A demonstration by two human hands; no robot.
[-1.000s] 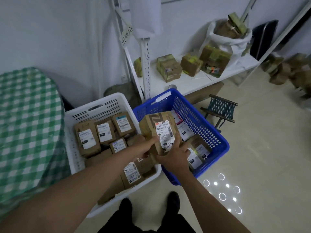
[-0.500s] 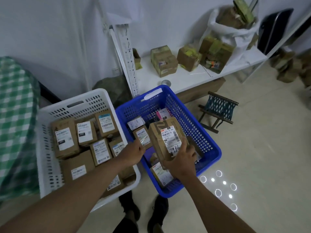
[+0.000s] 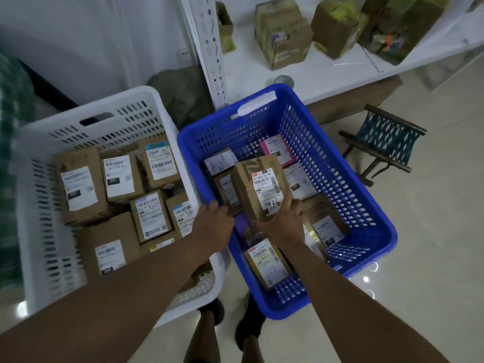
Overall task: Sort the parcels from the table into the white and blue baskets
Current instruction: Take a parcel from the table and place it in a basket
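1. The blue plastic lattice basket [image 3: 372, 205] stands on the pale tiled floor [image 3: 432, 258] and serves here as the landmark.
2. Inside the blue basket, above the parcels lying on its bottom, the right hand [image 3: 282, 226] grips a brown cardboard parcel with a white barcode label [image 3: 259, 187]; the handwritten number 1936 shows on the label.
3. The right hand's fingers [image 3: 286, 203] curl up around the parcel's near edge, thumb on one side, the rest on the other.
4. The left hand [image 3: 213, 226] hovers over the blue basket's left rim, holding nothing; its fingers point into the basket, but how they are curled is hidden from this angle.
5. Touching the blue basket's left side stands the white plastic slotted basket [image 3: 125, 116], filled with brown labelled boxes [image 3: 123, 179].
6. More labelled parcels [image 3: 264, 260] lie on the blue basket's bottom, one pink [image 3: 277, 150] at its far end.
7. Behind the blue basket a white shelf [image 3: 314, 72] carries taped cardboard boxes [image 3: 282, 35].
8. Right of the blue basket stands a small dark folding stool [image 3: 385, 142].
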